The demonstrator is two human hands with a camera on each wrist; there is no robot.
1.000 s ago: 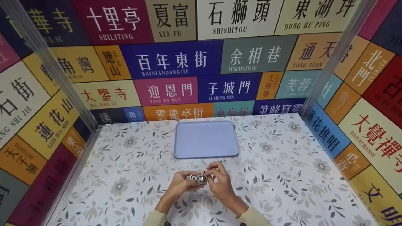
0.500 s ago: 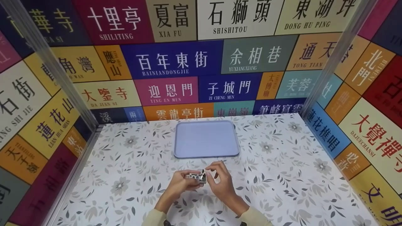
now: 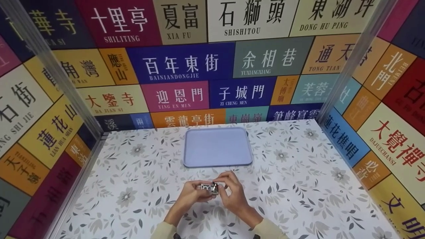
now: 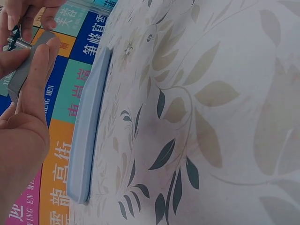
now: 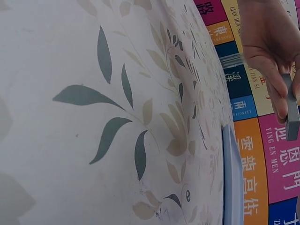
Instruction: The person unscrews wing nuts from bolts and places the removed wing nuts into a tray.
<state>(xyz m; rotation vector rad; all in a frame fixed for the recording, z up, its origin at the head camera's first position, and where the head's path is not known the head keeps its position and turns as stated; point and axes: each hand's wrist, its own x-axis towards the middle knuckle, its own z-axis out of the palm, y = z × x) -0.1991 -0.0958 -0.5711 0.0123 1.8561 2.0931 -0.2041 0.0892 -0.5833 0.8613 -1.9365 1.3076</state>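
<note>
A small grey rectangular block (image 3: 205, 188) with round openings on its face is held up over the table between both hands. My left hand (image 3: 190, 194) grips it between thumb and fingers; its flat grey side shows in the left wrist view (image 4: 32, 65) and right wrist view (image 5: 291, 112). At the block's right end a silvery metal post (image 4: 22, 43) sticks out, with a small dark piece (image 4: 15, 34) on it. My right hand (image 3: 234, 192) has its thumb and index finger at that dark piece, pinching it. Its exact kind is too small to tell.
A pale blue tray (image 3: 217, 147) lies on the table beyond the hands. The table (image 3: 149, 166) has a white leaf-and-flower cover. Panels with coloured lettered signs (image 3: 181, 63) stand at the back and both sides.
The right fingers drew slightly off the small dark piece half a second ago, and are now back against it. The left hand and the block stay almost still.
</note>
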